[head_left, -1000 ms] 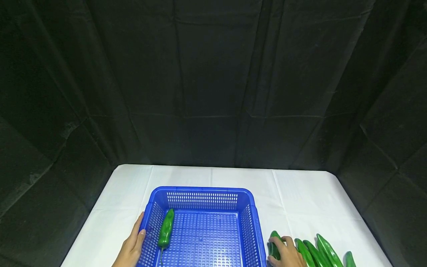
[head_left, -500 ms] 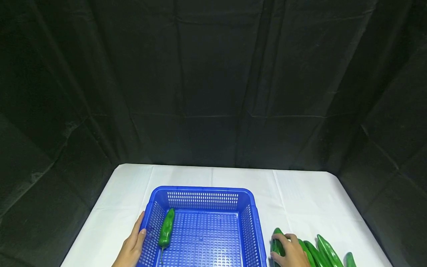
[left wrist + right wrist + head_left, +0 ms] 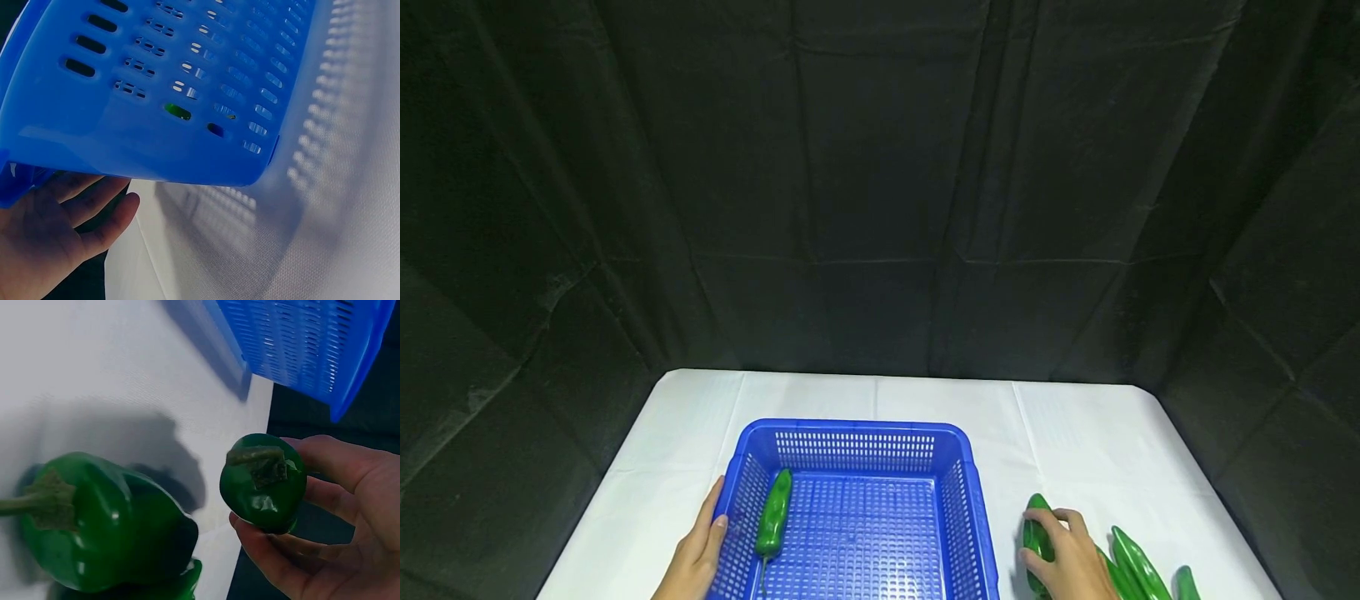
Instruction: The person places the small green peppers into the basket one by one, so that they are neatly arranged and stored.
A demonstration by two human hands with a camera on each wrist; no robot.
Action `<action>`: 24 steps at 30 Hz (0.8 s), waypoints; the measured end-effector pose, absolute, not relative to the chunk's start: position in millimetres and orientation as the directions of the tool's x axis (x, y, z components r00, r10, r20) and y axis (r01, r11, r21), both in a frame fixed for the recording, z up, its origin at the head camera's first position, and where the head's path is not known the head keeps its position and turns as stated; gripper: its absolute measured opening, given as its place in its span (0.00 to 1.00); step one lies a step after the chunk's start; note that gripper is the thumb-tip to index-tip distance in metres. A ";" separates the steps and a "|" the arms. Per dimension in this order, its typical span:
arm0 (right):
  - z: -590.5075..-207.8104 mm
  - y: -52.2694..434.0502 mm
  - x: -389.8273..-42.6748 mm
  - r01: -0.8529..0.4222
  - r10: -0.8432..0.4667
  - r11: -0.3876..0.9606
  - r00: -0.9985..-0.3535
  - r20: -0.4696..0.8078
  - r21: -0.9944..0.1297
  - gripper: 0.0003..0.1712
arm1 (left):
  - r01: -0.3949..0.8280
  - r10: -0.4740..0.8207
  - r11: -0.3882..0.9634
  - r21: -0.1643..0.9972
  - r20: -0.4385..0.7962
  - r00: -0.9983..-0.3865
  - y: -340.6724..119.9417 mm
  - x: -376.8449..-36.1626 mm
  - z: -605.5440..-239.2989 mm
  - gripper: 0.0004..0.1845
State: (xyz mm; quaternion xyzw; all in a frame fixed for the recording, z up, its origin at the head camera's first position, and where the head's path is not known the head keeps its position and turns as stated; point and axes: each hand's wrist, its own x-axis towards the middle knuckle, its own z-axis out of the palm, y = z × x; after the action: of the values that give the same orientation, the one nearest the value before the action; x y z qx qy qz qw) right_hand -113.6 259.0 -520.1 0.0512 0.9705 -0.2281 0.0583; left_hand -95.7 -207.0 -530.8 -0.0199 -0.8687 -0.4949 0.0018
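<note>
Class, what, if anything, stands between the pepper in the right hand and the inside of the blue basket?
The right wall of the blue basket: the right hand holds the pepper outside it, to its right. Nothing else visible stands between pepper and wall; the other peppers lie farther right.

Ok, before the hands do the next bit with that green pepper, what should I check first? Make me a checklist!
1. Right hand has hold of the held pepper: ok, it's gripped.
2. Left hand is at the blue basket: ok, it touches the left side.
3. There's space in the basket: ok, the part we see has just one pepper, by the left wall.
4. Held pepper is over the basket, if that's where it goes: not ok, it's outside, to the right.
5. The basket's near end has space: cannot tell, the head view cuts it off.
</note>
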 end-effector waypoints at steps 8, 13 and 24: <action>-509.9 255.4 -117.2 0.134 0.099 0.889 -0.990 -0.103 -0.438 0.27 | 0.022 0.027 0.505 0.863 0.010 -1.000 -207.1 -95.6 -529.9 0.28; -504.2 256.7 -118.7 0.118 0.096 0.889 -0.993 -0.072 -0.443 0.27 | 0.006 0.021 0.507 0.862 -0.006 -1.000 -206.8 -94.9 -528.4 0.28; -490.2 259.3 -122.7 0.075 0.080 0.888 -0.997 -0.009 -0.454 0.27 | 0.032 0.030 0.502 0.864 0.019 -0.999 -206.1 -95.8 -529.6 0.28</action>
State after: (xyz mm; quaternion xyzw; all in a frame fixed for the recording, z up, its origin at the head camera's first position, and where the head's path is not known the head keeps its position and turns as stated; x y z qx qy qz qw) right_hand -122.7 259.3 -490.2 0.0398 0.9716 -0.2333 -0.0049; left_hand -95.8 -206.1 -529.6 -0.0179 -0.8667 -0.4984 0.0007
